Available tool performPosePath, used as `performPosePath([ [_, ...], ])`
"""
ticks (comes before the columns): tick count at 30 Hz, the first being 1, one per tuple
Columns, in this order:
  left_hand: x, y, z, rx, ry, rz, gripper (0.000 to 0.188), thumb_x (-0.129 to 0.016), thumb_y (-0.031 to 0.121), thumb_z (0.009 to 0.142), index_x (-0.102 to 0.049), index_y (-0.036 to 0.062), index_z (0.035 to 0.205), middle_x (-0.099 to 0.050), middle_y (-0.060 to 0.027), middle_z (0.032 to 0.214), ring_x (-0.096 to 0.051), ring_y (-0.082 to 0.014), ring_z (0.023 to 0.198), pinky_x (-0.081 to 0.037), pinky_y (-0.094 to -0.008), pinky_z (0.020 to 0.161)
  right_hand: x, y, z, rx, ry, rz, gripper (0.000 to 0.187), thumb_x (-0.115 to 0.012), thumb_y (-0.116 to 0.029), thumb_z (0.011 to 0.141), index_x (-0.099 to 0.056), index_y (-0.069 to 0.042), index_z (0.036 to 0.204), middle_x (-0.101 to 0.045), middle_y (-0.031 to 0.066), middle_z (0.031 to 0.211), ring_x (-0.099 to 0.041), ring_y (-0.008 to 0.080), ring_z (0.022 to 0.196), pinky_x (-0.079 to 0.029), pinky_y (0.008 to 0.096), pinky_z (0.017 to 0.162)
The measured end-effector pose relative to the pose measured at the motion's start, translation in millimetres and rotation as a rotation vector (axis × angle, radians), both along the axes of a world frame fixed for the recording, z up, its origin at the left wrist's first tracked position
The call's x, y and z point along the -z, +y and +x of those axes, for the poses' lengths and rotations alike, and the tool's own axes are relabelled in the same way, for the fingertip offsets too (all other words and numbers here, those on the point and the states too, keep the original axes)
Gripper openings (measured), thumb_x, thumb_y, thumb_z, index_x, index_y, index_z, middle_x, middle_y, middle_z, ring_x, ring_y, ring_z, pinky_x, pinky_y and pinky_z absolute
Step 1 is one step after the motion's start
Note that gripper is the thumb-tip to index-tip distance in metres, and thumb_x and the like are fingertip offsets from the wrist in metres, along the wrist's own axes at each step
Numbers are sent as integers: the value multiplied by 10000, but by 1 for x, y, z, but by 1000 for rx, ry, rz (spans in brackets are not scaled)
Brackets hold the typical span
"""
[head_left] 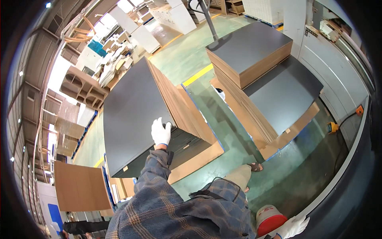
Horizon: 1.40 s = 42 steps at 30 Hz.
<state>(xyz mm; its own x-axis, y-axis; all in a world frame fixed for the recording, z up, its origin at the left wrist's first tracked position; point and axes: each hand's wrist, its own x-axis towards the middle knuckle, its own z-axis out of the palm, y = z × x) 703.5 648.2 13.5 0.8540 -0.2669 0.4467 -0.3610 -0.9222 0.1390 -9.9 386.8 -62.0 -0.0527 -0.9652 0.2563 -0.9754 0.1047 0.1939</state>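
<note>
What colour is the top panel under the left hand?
Matte black top panel, left hand resting on it; head view.

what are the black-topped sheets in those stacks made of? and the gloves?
Flat black-faced boards in the tall stack: look like brown fibreboard or thick cardboard with a matt black face; the stack's side shows tan layered edges. The second stepped stack of black-faced boards looks the same. White glove on the left hand, resting on the stack's top edge: probably knit fabric, dull and soft. Right hand wears a similar glove, touching a red-and-white round container.
</note>
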Motion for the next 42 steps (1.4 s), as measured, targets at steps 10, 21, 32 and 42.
performPosePath([
  [10, 20, -5, 6, -141, 103, 196, 512, -520, 373, 1030, -574, 17, 1394, -585, -260, 1400, -548, -410, 1275, -442, -493, 1029, -2, 0, 0, -12, 97, 24, 380, -673, -139, 934, -646, -61, 1304, -525, 186, 1514, -529, 370, 1359, -447, 486, 1109],
  [21, 40, 8, 17, -70, 44, 199, 533, -493, 374, 1044, -571, -21, 1393, -579, -285, 1406, -550, -434, 1260, -428, -509, 1063, -9, 1, -15, -26, 153, 99, 291, -652, -174, 968, -713, -78, 1236, -523, 184, 1521, -529, 362, 1368, -454, 473, 1099],
  [32, -39, 51, 65, 95, 708, 7, 505, -618, 339, 971, -629, 34, 1374, -604, -192, 1444, -593, -336, 1328, -452, -384, 1126, -13, 0, -14, -16, 180, 146, 300, -676, -223, 964, -729, -81, 1224, -498, 199, 1539, -526, 369, 1372, -472, 483, 1080],
  [42, 20, 52, 57, 51, 279, 294, 629, -507, 382, 1028, -450, -10, 1516, -438, -343, 1534, -439, -494, 1402, -359, -518, 1171, -19, -2, -3, 4, 209, 164, 293, -666, -233, 970, -737, -100, 1221, -497, 200, 1538, -523, 371, 1374, -452, 476, 1112],
])
